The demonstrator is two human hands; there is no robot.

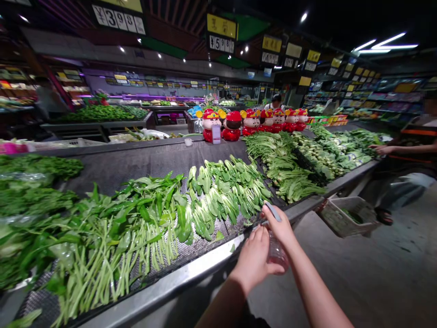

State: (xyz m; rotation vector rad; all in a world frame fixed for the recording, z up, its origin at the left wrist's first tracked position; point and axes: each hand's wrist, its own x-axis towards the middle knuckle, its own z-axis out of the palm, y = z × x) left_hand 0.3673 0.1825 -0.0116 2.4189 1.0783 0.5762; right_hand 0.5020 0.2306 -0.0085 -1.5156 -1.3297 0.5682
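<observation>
Low at the display's front edge I hold a clear spray bottle [278, 253] with both hands. My left hand [254, 255] is closed around the bottle's side, its thumb below. My right hand [278, 225] grips the top, where a grey lever [273, 211] shows beside the fingers. The nozzle is mostly hidden by my hands. Just beyond them lie rows of bok choy [218, 200] on a dark perforated mat [157, 157]. Long-stemmed leafy greens [119, 232] spread to the left.
A metal rail [191, 269] edges the sloping display. More greens [287, 164] lie to the right, and red figurines [232, 125] line the back. On the floor stands a pale crate [348, 214], near a person [409, 150] reaching toward the vegetables. Price signs [221, 34] hang overhead.
</observation>
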